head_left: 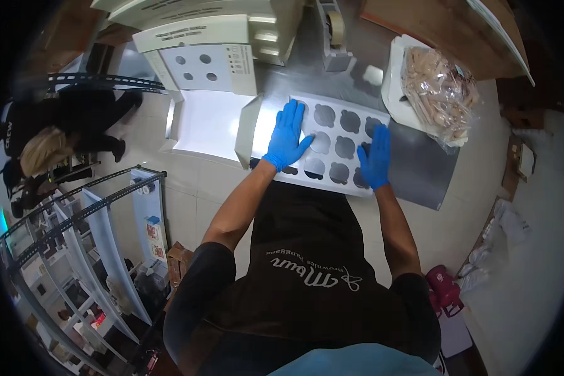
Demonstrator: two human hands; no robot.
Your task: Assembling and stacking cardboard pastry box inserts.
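Note:
A white cardboard insert (333,133) with rows of round cut-out holes lies flat on the metal table. Both of my hands wear blue gloves. My left hand (286,136) rests palm down over the insert's left side, with fingers stretched out and thumb spread. On the right side, my right hand (375,158) is laid along the edge, its fingers extended and partly covering some holes. Neither hand is gripping anything. Left of the insert stands an open white box (208,120), its lid (197,66) raised and pierced with round holes.
Behind the open box are stacked pale cartons (276,28). A tape dispenser (336,37) stands at the far edge. Clear plastic bags of light brown items (435,88) sit at the right. Metal shelving (100,213) stands at the left, with a person in dark clothes (62,119) beyond.

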